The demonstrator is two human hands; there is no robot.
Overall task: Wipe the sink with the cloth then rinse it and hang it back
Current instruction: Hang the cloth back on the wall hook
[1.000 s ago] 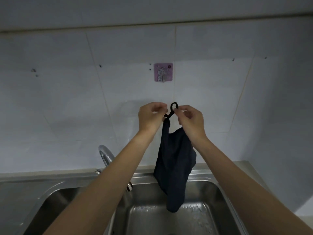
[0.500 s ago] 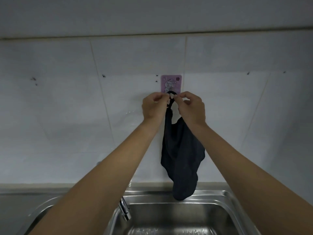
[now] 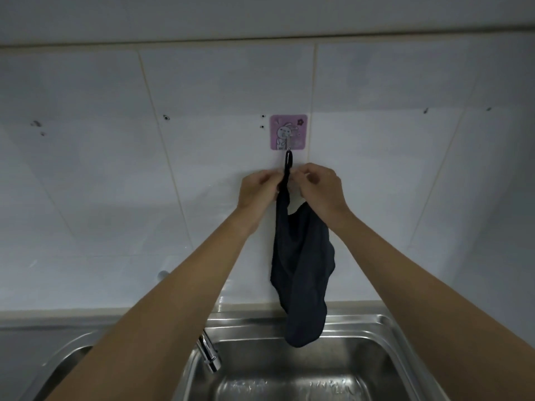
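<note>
A dark navy cloth [image 3: 301, 267] hangs down against the white tiled wall, its lower end dangling over the steel sink [image 3: 356, 322]. Its black loop [image 3: 288, 160] sits on the metal hook of a purple rabbit sticker plate [image 3: 288, 131]. My left hand [image 3: 259, 189] and my right hand [image 3: 321, 188] are just below the hook, on either side of the cloth's top. Both pinch the cloth's neck right under the loop.
The sink has two basins, and the right basin's floor [image 3: 289, 386] is wet. A chrome tap spout [image 3: 210, 354] reaches over the divider, partly hidden by my left forearm. The tiled wall [image 3: 115, 198] shows several small screw holes.
The loop, held below the hook before, is now over the hook. My hands have slid down from the loop to the cloth's neck, and the view has tilted up.
</note>
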